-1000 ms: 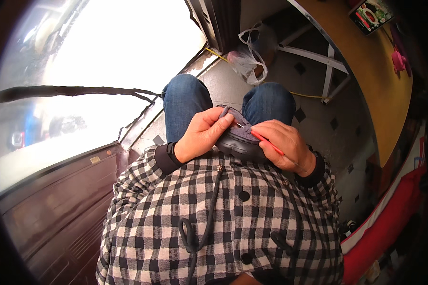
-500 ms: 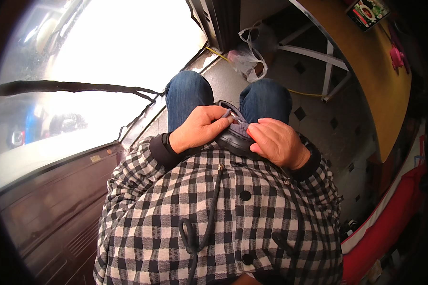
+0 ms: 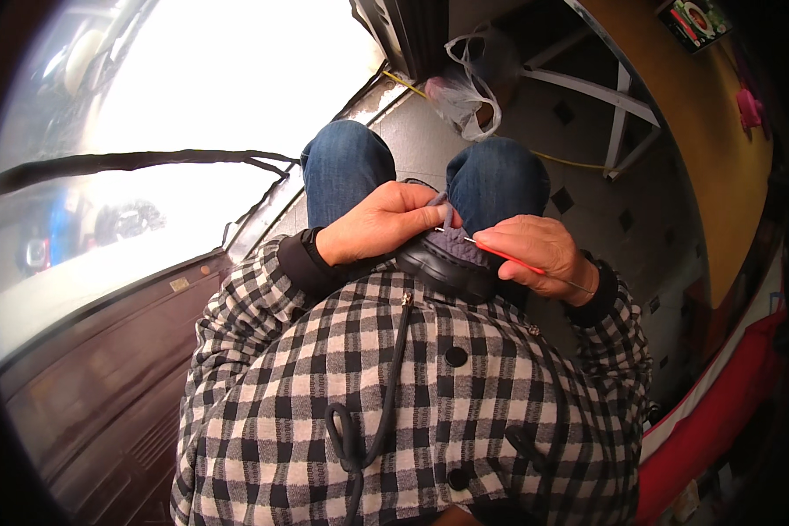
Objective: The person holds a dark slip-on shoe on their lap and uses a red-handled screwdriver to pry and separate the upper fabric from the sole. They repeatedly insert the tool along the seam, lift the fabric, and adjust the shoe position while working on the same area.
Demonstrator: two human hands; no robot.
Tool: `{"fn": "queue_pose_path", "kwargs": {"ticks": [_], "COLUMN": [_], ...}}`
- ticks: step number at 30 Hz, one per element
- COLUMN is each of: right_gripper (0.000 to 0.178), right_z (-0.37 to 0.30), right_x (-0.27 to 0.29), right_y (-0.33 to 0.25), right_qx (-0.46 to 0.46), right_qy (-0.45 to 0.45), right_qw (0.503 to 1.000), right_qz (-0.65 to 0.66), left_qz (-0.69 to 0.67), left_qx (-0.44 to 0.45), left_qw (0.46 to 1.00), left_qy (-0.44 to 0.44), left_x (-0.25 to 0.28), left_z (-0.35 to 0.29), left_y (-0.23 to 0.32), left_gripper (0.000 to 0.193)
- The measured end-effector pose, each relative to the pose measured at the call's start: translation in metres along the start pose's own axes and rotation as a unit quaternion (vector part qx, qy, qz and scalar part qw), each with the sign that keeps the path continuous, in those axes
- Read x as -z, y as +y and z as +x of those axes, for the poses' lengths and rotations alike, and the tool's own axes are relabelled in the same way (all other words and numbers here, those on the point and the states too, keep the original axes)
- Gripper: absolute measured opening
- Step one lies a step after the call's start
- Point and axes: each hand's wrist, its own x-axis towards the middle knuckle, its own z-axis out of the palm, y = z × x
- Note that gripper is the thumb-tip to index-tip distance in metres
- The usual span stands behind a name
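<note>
A shoe with a black sole point(image 3: 443, 270) and a grey crocheted upper point(image 3: 463, 249) rests in my lap against the checked jacket. My left hand point(image 3: 379, 221) is closed on its far left side, and a strand of thick grey yarn point(image 3: 447, 212) loops up at the thumb and forefinger. A crochet hook with a red handle point(image 3: 510, 257) sits pinched in my right hand point(image 3: 542, 249). Its thin metal shaft points left across the upper, toward the yarn at my left thumb. My left fingers hide part of the shoe.
My two denim-covered knees point(image 3: 346, 167) rise just beyond the hands. A clear plastic bag point(image 3: 465, 101) lies on the tiled floor ahead, near a white metal table leg point(image 3: 618, 114). A wooden tabletop point(image 3: 710, 158) curves along the right. A bright glass pane fills the left.
My right hand has drawn a little to the right, so more of the hook and upper shows. The grey yarn loop now stands higher by my left thumb.
</note>
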Motion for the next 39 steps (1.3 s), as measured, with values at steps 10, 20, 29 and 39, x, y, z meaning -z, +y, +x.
{"fn": "queue_pose_path", "kwargs": {"ticks": [10, 20, 29, 39], "right_gripper": [0.028, 0.03, 0.029, 0.027], "right_z": [0.0, 0.012, 0.028, 0.017], "right_x": [0.023, 0.034, 0.05, 0.061], "right_y": [-0.014, -0.029, -0.041, -0.027], "right_qx": [-0.002, 0.031, 0.064, -0.088], "right_qy": [-0.041, -0.081, -0.144, -0.168], "right_qw": [0.999, 0.991, 0.981, 0.973], "right_qz": [-0.028, -0.105, -0.112, 0.132], "left_qz": [-0.028, 0.054, 0.028, 0.03], "left_qx": [-0.015, -0.043, 0.004, -0.033], "left_qw": [0.999, 0.994, 0.997, 0.994], "left_qy": [0.006, -0.09, -0.076, -0.102], "left_x": [-0.01, -0.008, -0.014, -0.01], "left_z": [-0.005, -0.002, -0.001, -0.005], "left_y": [0.001, 0.022, 0.024, 0.019], "left_gripper": [0.027, 0.026, 0.018, 0.017]}}
